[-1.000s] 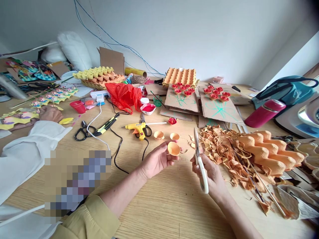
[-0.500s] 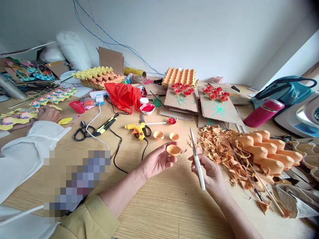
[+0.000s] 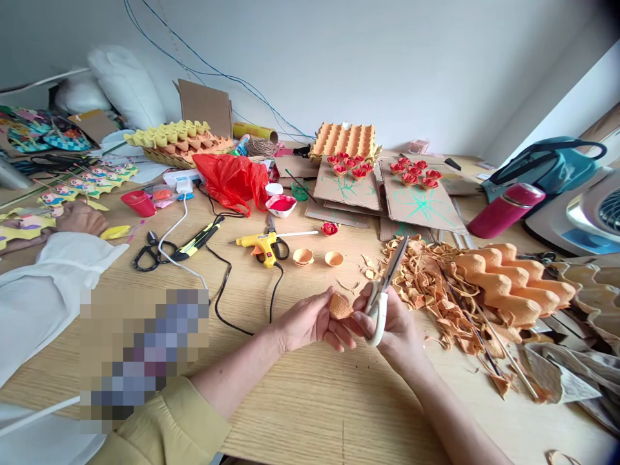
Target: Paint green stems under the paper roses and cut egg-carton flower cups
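Observation:
My left hand holds a small orange carton cup between thumb and fingers, its outer side facing me. At the cup's right edge are the fingertips of my right hand, which grips white-handled scissors with the blades pointing up and away. Beyond my hands, two orange cups stand on the wooden table. A red flower lies behind them. To their left rests a yellow glue gun on black-handled scissors.
Orange scraps and an egg tray lie at the right, near a pink bottle. Red flowers stand on cardboard at the back. At the left are a red bag, a cutter and another person's hand.
My right hand has moved left to the cup, and the scissors have turned in its grip. The cup has been tipped so its outer side shows. The view has shifted slightly.

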`<state>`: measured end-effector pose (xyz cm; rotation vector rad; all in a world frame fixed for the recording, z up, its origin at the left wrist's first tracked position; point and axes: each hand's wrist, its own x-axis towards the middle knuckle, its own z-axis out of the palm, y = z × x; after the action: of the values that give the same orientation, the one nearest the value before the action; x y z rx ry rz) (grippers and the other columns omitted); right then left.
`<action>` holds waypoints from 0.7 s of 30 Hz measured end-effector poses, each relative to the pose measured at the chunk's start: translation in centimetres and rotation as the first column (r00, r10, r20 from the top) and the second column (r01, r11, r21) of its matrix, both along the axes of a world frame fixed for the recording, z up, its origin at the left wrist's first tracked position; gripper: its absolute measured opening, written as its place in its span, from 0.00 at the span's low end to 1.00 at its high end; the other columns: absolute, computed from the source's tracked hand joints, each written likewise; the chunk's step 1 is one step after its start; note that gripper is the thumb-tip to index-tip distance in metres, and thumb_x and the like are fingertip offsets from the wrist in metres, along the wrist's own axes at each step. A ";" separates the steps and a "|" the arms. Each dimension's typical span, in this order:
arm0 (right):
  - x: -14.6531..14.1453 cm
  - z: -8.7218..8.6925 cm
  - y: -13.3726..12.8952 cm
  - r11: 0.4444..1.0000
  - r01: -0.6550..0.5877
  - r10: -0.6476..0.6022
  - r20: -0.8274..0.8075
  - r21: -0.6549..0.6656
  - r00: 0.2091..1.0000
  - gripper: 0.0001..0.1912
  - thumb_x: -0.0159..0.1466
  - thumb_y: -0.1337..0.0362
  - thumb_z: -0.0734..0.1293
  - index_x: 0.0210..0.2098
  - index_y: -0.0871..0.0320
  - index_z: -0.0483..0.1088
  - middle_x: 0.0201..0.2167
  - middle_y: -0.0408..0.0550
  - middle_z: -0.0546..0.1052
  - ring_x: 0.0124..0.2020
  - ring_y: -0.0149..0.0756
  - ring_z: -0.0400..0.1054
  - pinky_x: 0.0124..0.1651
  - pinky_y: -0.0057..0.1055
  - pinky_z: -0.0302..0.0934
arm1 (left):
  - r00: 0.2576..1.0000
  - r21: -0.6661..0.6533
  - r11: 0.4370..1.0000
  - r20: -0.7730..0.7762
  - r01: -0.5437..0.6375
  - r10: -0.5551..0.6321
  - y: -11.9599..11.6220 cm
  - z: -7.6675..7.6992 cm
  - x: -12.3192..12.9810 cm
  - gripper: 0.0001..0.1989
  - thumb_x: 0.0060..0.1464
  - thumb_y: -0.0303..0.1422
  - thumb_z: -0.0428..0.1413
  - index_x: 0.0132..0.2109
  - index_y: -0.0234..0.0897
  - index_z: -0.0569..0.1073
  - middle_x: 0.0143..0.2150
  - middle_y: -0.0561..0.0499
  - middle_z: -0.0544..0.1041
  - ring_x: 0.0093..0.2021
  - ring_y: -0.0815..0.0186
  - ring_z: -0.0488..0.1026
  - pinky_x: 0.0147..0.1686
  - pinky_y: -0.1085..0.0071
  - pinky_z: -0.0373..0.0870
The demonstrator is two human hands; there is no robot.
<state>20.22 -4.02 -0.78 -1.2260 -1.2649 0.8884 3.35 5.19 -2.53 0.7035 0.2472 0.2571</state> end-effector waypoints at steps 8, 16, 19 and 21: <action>0.0 -0.4 0.3 0.995 0.095 -0.095 -0.066 -0.008 0.993 0.18 0.63 0.53 0.71 0.45 0.51 0.62 0.37 0.44 0.72 0.30 0.32 0.65 0.30 0.30 0.62 | 0.909 0.473 0.825 -0.108 -0.309 0.402 -0.8 1.4 0.2 0.23 0.50 0.42 0.67 0.46 0.36 0.69 0.45 0.46 0.74 0.41 0.62 0.77 0.27 0.74 0.78; 1.3 0.2 -0.2 0.992 0.062 -0.039 0.190 -0.114 0.981 0.15 0.66 0.50 0.65 0.38 0.55 0.68 0.31 0.44 0.71 0.31 0.35 0.64 0.31 0.30 0.59 | 0.824 0.454 0.763 -0.102 -0.459 0.557 -0.3 1.6 0.2 0.24 0.49 0.43 0.67 0.46 0.33 0.70 0.41 0.45 0.77 0.35 0.64 0.78 0.28 0.72 0.78; 1.6 0.5 -0.3 0.982 -0.023 0.075 0.277 -0.186 0.958 0.15 0.66 0.51 0.64 0.32 0.56 0.67 0.27 0.42 0.69 0.30 0.34 0.61 0.31 0.30 0.57 | 0.782 0.437 0.724 -0.072 -0.533 0.619 0.0 1.8 0.1 0.23 0.48 0.44 0.68 0.44 0.34 0.71 0.39 0.47 0.77 0.33 0.65 0.77 0.27 0.72 0.77; 1.4 0.5 -0.3 0.975 -0.064 0.128 0.306 -0.211 0.943 0.14 0.66 0.52 0.64 0.31 0.55 0.65 0.27 0.42 0.69 0.30 0.33 0.61 0.32 0.30 0.56 | 0.757 0.431 0.701 -0.060 -0.568 0.651 0.1 1.9 0.1 0.23 0.47 0.44 0.68 0.43 0.34 0.71 0.37 0.49 0.77 0.32 0.66 0.77 0.27 0.72 0.77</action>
<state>21.63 -4.32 -0.24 -1.5224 -1.5312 0.9305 3.46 5.28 -0.65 1.0356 0.6528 0.9045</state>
